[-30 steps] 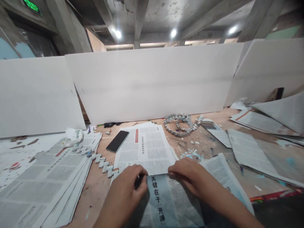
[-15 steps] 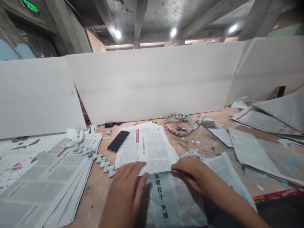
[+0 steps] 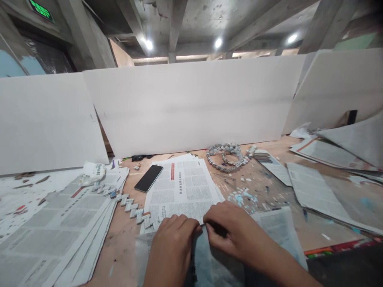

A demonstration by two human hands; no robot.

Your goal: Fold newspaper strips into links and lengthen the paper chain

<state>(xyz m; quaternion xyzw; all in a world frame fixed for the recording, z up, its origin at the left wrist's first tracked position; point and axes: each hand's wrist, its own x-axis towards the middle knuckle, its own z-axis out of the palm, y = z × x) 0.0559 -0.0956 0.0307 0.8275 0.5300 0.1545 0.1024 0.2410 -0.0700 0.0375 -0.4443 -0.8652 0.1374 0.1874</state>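
Close to the table's front edge, a newspaper sheet [image 3: 206, 259] hangs between my two hands. My left hand [image 3: 175, 239] is closed at its upper edge, thumb and fingers pressed together. Just to the right, my right hand [image 3: 229, 229] pinches the same edge, its fingers curled. The two sets of fingertips are close together. Behind them lies a stack of newspaper pages [image 3: 191, 185] with a black phone [image 3: 149, 178] by its left side. A zigzag chain of folded paper [image 3: 130, 205] runs towards my left hand, which partly hides its near end.
A coiled folded-paper chain [image 3: 226, 159] rests at the back, before a white board [image 3: 191, 107]. More newspapers [image 3: 68, 223] are piled at left, with a crumpled white wrapper [image 3: 93, 171] on top. Loose sheets [image 3: 320, 191] and blue paint flecks [image 3: 243, 197] are at right.
My hands have come closer together along the newspaper's upper edge. The left hand moved right and the right hand slightly left. The sheet's large printed characters are now mostly hidden.
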